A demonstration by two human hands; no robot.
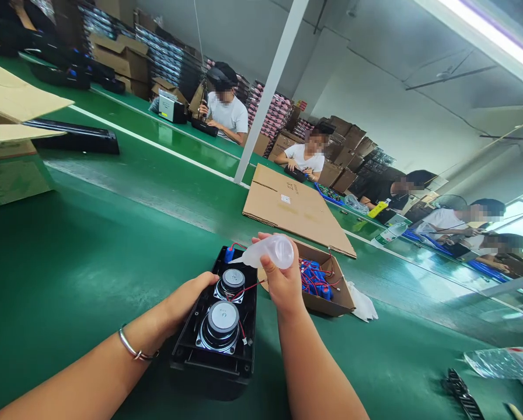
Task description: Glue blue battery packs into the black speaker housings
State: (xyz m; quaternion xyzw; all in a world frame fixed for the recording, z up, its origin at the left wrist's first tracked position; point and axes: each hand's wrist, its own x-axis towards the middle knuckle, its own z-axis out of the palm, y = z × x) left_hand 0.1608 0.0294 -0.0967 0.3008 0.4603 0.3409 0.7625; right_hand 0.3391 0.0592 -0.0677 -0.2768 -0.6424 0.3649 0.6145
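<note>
A black speaker housing (187,356) lies open on the green table, with two round speakers (223,317) fixed inside. My left hand (191,300) grips its left edge, fingers wrapped over the rim. In my right hand (283,280) is a translucent white squeeze bottle (265,252), its nozzle tipped down to the left at the housing's far end. Beside the nozzle tip sits a blue battery (229,254) with a red wire. Thin red and black wires with a white connector lie by the speakers.
Right of the housing stands a cardboard box (340,289) of blue batteries. Flat cardboard (292,204) lies beyond. An open carton (16,169) is at left, a plastic bottle (506,361) at right. Several people sit across the table.
</note>
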